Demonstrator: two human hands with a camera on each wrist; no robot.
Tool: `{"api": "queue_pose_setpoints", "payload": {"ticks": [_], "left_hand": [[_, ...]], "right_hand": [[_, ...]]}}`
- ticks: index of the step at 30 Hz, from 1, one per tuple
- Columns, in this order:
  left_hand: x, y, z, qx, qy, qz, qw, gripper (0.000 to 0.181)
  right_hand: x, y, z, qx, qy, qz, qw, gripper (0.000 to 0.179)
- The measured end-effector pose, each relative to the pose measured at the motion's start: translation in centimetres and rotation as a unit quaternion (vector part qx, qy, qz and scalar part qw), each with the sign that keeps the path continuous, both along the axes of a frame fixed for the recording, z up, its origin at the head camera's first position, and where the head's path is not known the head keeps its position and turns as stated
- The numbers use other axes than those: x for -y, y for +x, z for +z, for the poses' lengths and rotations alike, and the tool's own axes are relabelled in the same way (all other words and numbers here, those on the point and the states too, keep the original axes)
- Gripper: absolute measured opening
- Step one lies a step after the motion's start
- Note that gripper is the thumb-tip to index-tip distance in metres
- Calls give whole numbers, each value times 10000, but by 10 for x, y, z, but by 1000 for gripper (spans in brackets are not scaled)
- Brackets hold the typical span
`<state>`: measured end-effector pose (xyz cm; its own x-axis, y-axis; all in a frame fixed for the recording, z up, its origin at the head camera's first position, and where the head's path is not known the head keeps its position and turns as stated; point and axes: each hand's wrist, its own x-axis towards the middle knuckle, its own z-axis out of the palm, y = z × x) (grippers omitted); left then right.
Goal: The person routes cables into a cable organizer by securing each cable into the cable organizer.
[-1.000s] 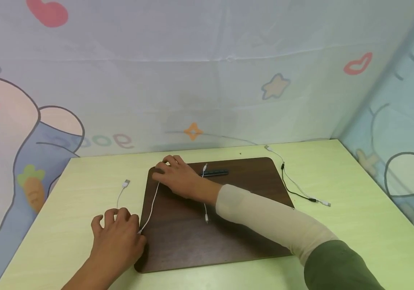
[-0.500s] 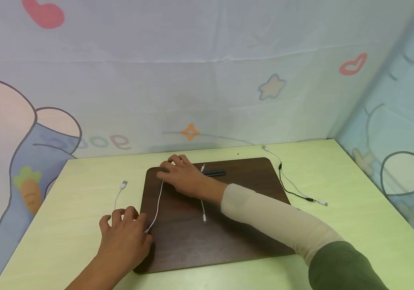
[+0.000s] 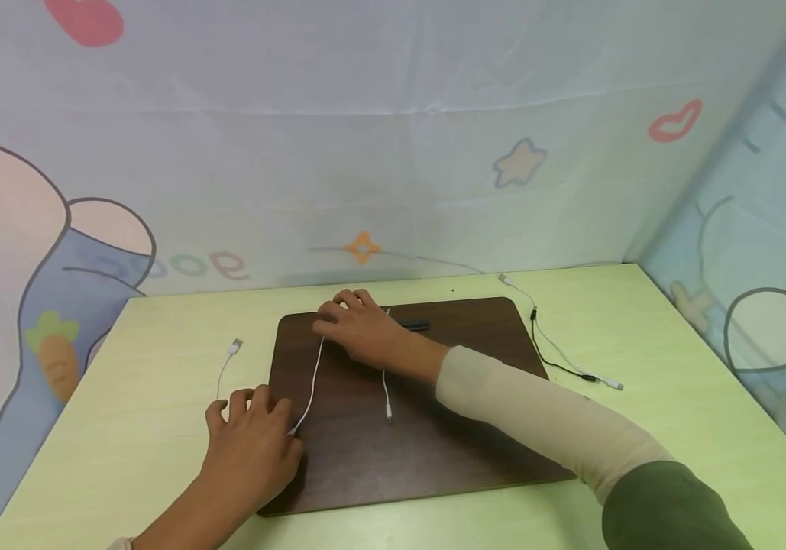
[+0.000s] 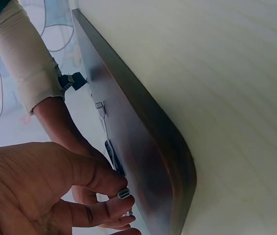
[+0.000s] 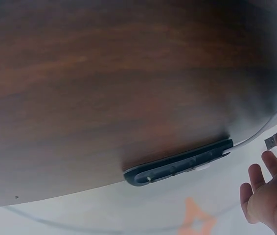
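Observation:
My left hand (image 3: 255,447) is at the left edge of the dark wood-grain board (image 3: 461,458). Its thumb and forefinger pinch the small metal-tipped plug (image 4: 124,194) of a white USB cable (image 3: 313,386). My right hand (image 3: 365,330), over the board's far left part, pinches the same cable's flat USB plug (image 5: 270,143) by its end. Between the hands the cable runs in a slight curve. Beneath my right forearm lies a second white cable (image 3: 387,397), partly hidden. A black ridged bar (image 5: 187,164) lies at the board's far side, with a white cord at its end.
Left of the board, another white cable (image 3: 233,350) lies on the pale table (image 3: 131,428), partly behind my left hand. To the right lie a white cable (image 3: 557,350) and a black one (image 3: 551,363), side by side. A printed cloth backdrop (image 3: 393,168) rises behind the table.
Both hands have shifted to the right over the board, carrying the white USB cable between them. The right forearm now covers more of the black bar and the second cable.

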<state>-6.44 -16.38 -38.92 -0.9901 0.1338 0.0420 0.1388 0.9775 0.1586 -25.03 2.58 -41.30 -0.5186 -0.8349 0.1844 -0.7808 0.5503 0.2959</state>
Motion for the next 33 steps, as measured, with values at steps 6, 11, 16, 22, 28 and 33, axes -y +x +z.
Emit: {"api": "queue_pose_setpoints", "payload": {"ticks": [6, 11, 16, 22, 28, 33], "left_hand": [[-4, 0, -1, -216, 43, -104, 9997, 10], [-8, -1, -3, -321, 124, -204, 9992, 10], [-12, -1, -5, -374, 200, -281, 9987, 9], [-17, -1, -5, -381, 274, -342, 9983, 8], [-21, -2, -7, -508, 420, -453, 9968, 9], [-26, -2, -7, -639, 464, -557, 9953, 13]], "right_hand": [[-7, -3, -2, -19, -29, 13, 10000, 27], [-13, -4, -4, -49, -152, 67, 9998, 25], [-20, -2, -4, 36, -227, 41, 9997, 24], [-27, -2, -5, 188, -262, 4, 9995, 25], [-34, -2, -6, 221, -468, 81, 9986, 25], [-42, -5, -7, 336, -614, 100, 9975, 27]]}}
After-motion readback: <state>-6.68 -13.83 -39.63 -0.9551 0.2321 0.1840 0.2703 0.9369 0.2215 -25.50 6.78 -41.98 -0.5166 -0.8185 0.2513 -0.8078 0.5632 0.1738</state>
